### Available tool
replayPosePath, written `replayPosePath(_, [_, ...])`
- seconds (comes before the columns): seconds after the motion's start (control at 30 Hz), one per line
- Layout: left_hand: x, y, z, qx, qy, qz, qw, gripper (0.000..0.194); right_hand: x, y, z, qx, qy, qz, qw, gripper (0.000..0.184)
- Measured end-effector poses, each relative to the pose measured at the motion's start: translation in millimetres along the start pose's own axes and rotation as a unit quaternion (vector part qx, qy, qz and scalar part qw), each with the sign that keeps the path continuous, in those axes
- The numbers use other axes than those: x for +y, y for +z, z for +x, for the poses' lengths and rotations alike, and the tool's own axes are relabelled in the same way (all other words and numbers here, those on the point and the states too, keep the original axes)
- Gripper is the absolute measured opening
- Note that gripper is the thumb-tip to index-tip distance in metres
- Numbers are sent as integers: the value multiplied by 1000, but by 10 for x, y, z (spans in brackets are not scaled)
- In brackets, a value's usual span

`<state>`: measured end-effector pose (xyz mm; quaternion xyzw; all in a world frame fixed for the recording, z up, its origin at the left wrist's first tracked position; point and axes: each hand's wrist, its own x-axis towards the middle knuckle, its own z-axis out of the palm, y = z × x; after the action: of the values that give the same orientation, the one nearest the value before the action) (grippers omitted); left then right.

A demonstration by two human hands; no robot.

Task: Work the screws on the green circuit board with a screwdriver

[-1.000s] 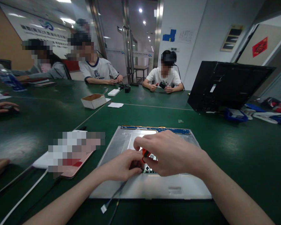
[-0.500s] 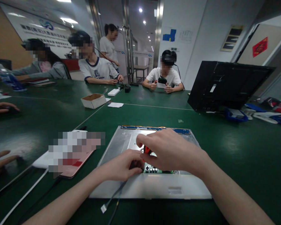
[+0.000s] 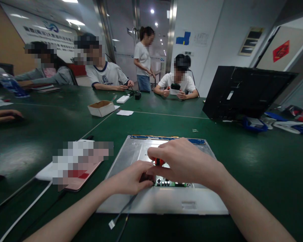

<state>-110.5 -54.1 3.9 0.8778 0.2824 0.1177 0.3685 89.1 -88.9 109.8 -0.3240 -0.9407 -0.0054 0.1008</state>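
Note:
A silver metal display panel (image 3: 164, 200) lies flat on the table before me, with a blue strip board (image 3: 195, 140) along its far edge and a green circuit board (image 3: 170, 184) near its middle. My right hand (image 3: 184, 161) is closed from above around the red-and-black handle of a screwdriver (image 3: 158, 162), its tip hidden by the hands. Low over the green board, my left hand (image 3: 135, 176) has its fingers curled in close to the screwdriver. What those fingers hold is hidden. A cable with a white plug (image 3: 112, 224) hangs over the panel's near edge.
Left of the panel lie a pink phone (image 3: 84, 181) and a white device with a cable. A small open box (image 3: 101, 109) stands farther back. At right rises a black monitor-like housing (image 3: 244, 92). Several people sit or stand beyond; a co-worker's hand (image 3: 5, 116) rests at left.
The screwdriver handle and my right thumb have shifted slightly; my left hand stays put. A co-worker's hand at lower left has gone out of view, and the standing person has moved right.

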Motion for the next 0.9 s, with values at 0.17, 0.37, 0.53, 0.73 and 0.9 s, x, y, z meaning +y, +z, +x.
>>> replayPosePath(0.17, [29,-2,4,-5,7,-19,1000,12,-10,14,3,-2,5,-5,1000,8])
replayPosePath(0.37, [3,-6,4,-6,20,-4,1000,8,-31,9,4,-24,15,13,1000,17])
replayPosePath(0.53, [10,-13,-1,-3,13,-5,1000,6,-14,-1,7,-15,17,6,1000,12])
replayPosePath(0.73, [29,-8,-9,-8,-9,-12,1000,12,-14,-8,32,-24,38,-21,999,19])
replayPosePath(0.9, [32,-1,-1,-11,-16,4,1000,7,-34,-4,27,-24,35,-4,999,9])
